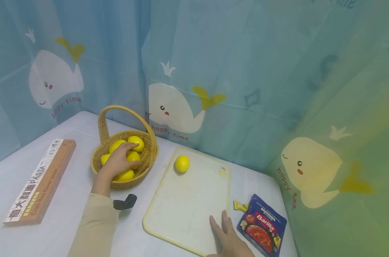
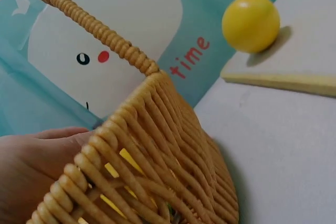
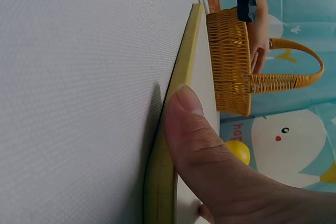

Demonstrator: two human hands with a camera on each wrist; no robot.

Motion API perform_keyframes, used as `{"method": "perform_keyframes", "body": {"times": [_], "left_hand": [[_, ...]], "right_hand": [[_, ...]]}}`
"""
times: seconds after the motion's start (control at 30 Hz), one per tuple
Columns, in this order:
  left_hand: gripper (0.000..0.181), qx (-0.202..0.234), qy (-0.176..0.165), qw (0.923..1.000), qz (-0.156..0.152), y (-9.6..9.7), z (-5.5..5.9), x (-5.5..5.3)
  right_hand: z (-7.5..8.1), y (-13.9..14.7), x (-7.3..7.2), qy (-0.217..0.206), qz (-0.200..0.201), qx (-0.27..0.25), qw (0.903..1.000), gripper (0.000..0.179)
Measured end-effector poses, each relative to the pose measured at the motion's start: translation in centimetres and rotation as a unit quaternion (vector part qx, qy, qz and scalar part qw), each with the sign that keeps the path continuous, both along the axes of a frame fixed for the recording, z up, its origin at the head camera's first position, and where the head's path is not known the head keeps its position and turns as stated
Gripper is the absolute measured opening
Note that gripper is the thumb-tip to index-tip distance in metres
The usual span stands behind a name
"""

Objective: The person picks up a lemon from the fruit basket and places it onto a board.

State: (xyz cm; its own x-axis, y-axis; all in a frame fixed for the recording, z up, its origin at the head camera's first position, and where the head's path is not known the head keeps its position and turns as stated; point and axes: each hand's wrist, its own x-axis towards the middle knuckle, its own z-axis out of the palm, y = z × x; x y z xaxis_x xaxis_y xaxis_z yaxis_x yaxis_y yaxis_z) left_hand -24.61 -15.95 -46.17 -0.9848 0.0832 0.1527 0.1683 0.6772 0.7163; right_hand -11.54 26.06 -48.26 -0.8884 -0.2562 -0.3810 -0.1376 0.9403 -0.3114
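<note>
My left hand point(image 1: 121, 157) reaches into a wicker basket point(image 1: 152, 157) of yellow lemons. Its thumb and fingers spread about one lemon point(image 1: 133, 156), the index finger passing over another lemon point(image 1: 135, 142); I cannot tell if they grip either. From the left wrist, the basket's woven side point(image 2: 173, 145) hides the fingers. My right hand point(image 1: 230, 241) is at the near right edge of a white cutting board point(image 1: 188, 200) with a yellow rim, fingers spread. In the right wrist view its thumb point(image 3: 191, 124) lies along that rim. A single lemon point(image 1: 182, 163) sits at the board's far end.
Left of the basket lies a long pasta box point(image 1: 41, 180). A blue Barilla sauce pouch point(image 1: 263, 226) and a small yellow packet point(image 1: 240, 206) lie right of the board. The basket's tall handle point(image 1: 126, 108) arches overhead. Behind the table hangs a blue whale-print curtain point(image 1: 252, 71).
</note>
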Motion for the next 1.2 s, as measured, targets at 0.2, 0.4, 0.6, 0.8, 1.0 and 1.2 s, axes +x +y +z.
{"method": "perform_keyframes", "body": {"times": [0.2, 0.4, 0.6, 0.8, 1.0, 1.2], "left_hand": [[0.068, -0.012, -0.034, 0.999, -0.027, -0.11, -0.44, -0.11], [0.065, 0.0, -0.045, 0.9982, -0.04, -0.22, -0.64, -0.19], [0.066, 0.004, -0.05, 0.9976, -0.047, -0.29, -0.55, -0.23], [0.07, -0.006, -0.059, 0.9971, -0.049, -0.2, -0.5, -0.3], [0.073, -0.009, -0.07, 0.9964, -0.047, 0.02, -0.32, -0.38], [0.075, -0.011, -0.088, 0.995, -0.046, 0.21, -0.05, -0.22]], "right_hand": [[0.07, -0.09, 0.02, -0.002, -0.001, -0.002, 1.0, 0.113], [-0.21, 0.0, -0.13, -0.006, -0.004, 0.002, 1.0, 0.113], [-0.11, 0.05, -0.04, -0.005, -0.002, -0.002, 1.0, 0.113], [-0.03, 0.03, 0.01, -0.002, 0.001, -0.001, 1.0, 0.113], [-0.02, 0.0, 0.01, 0.003, 0.003, -0.005, 1.0, 0.114], [0.05, -0.05, 0.04, 0.004, 0.003, -0.004, 1.0, 0.115]]}}
